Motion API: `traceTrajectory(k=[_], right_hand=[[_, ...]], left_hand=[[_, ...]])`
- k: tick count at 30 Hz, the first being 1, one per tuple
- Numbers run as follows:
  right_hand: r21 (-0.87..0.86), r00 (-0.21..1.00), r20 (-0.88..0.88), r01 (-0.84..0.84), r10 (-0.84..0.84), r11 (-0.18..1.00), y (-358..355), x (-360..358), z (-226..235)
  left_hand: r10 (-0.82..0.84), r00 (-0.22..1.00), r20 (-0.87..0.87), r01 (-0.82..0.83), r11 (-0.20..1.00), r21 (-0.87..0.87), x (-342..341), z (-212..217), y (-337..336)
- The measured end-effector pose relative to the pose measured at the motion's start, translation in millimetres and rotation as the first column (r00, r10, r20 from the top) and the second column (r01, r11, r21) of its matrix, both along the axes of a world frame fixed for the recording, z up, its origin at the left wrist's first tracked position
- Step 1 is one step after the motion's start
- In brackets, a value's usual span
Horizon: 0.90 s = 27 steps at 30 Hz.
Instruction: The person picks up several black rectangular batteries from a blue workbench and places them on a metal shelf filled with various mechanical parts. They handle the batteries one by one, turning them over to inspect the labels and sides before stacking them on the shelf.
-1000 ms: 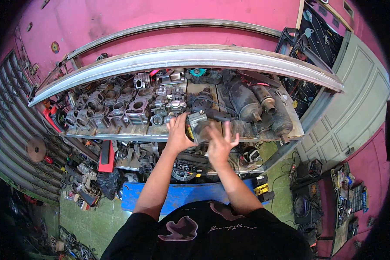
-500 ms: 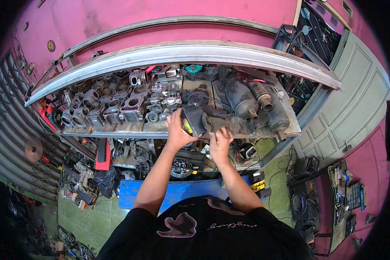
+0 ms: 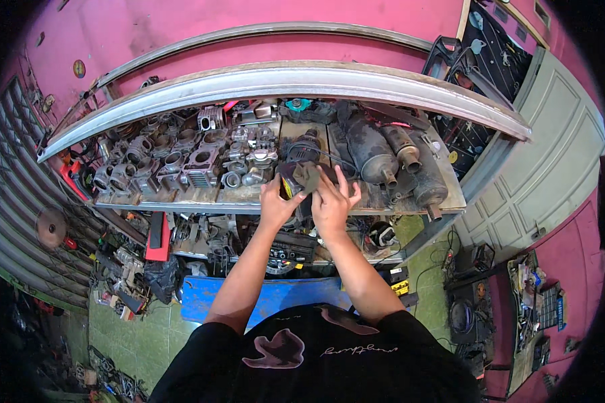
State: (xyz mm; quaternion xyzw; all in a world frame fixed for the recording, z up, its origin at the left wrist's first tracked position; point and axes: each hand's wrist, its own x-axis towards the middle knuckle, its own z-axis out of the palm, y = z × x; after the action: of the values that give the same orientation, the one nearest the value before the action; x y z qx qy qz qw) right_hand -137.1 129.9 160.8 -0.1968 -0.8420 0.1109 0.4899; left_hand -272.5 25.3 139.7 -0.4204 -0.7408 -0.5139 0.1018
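Observation:
My left hand [image 3: 275,203] is closed around the side of a dark, box-shaped item with a yellow label [image 3: 287,188], held up above the front edge of the workbench. A grey-brown rag [image 3: 307,176] lies over the top of this item. Fingers of my right hand [image 3: 331,205] press the rag against it, while the outer fingers stick out to the right. The hands and rag cover much of the item, so its exact kind cannot be made out. Just behind it, a dark power tool [image 3: 304,148] lies on the bench.
Several metal engine cylinders [image 3: 203,160] fill the bench's left side. Mufflers [image 3: 373,151] lie at the right. A curved-looking metal rail [image 3: 289,79] crosses above the bench [image 3: 242,207]. Below stands a blue bench [image 3: 249,299], with a yellow-and-black item [image 3: 400,287] beside it.
My right hand has moved up and left, bringing the rag onto the top of the dark item. The item has tilted in my left hand, and my right fingers have spread.

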Motion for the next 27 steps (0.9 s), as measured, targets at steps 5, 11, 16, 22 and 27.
traceTrajectory(k=[5, 11, 16, 22, 27], right_hand=[[0.114, 0.994, -0.075, 0.093, -0.085, 0.989, -16, 1, -8], [0.132, 1.000, 0.016, -0.013, 0.011, 0.991, -46, 16, -74], [0.111, 0.983, 0.029, 0.176, -0.180, 0.978, -35, 0, -36], [0.153, 1.000, -0.017, -0.011, 0.014, 0.988, -21, 2, -57], [0.244, 1.000, -0.008, 0.006, -0.004, 0.970, -25, 21, -109]], left_hand=[[0.127, 0.985, -0.115, -0.137, 0.987, -0.086, -2, -23, 0], [0.074, 0.994, -0.078, -0.083, 0.989, -0.118, -6, -21, -3], [0.100, 0.995, 0.024, -0.094, 0.976, -0.197, -25, -23, 0], [0.029, 0.998, 0.056, -0.020, 0.986, -0.163, -14, -9, -1], [0.005, 1.000, 0.024, -0.002, 0.991, -0.133, -7, -3, -4]])
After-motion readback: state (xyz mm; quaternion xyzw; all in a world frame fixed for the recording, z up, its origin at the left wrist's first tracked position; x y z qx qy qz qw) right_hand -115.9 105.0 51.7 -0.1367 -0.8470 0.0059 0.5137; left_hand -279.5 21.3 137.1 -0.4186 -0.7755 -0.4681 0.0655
